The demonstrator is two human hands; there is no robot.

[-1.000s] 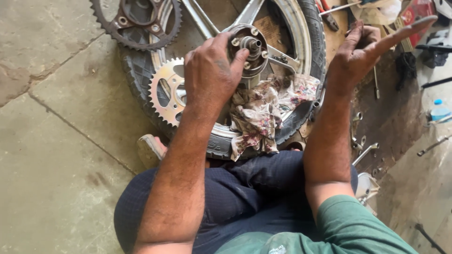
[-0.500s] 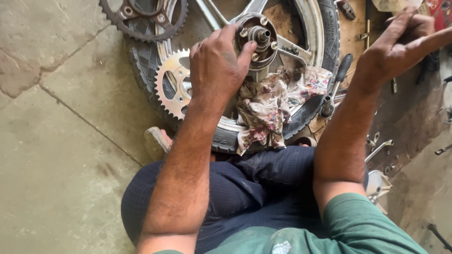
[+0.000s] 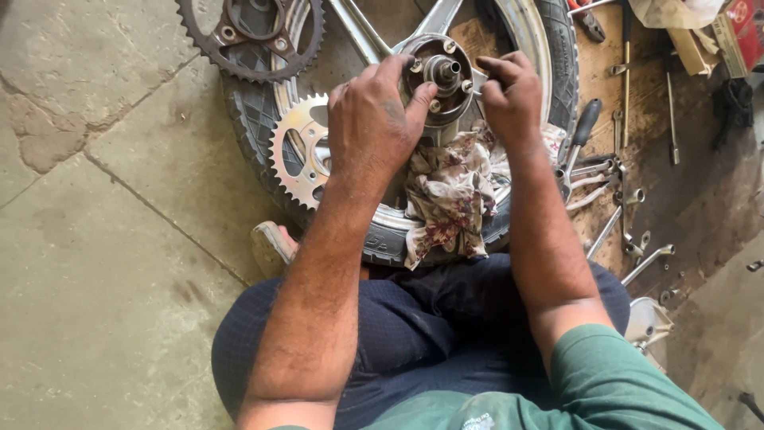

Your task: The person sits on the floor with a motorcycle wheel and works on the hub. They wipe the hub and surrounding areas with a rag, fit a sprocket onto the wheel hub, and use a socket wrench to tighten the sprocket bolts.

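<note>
Both our hands now sit at the wheel hub [image 3: 442,76], the left hand [image 3: 374,119] cupped loosely over its rim and the right hand [image 3: 509,95], back from the tools, pinching what may be a small part beside the floral rag [image 3: 450,199].

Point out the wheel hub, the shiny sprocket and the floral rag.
wheel hub [image 3: 442,73], head view, on its centre axle.
shiny sprocket [image 3: 292,150], head view, on its toothed ring.
floral rag [image 3: 447,199], head view, on its middle folds.
</note>
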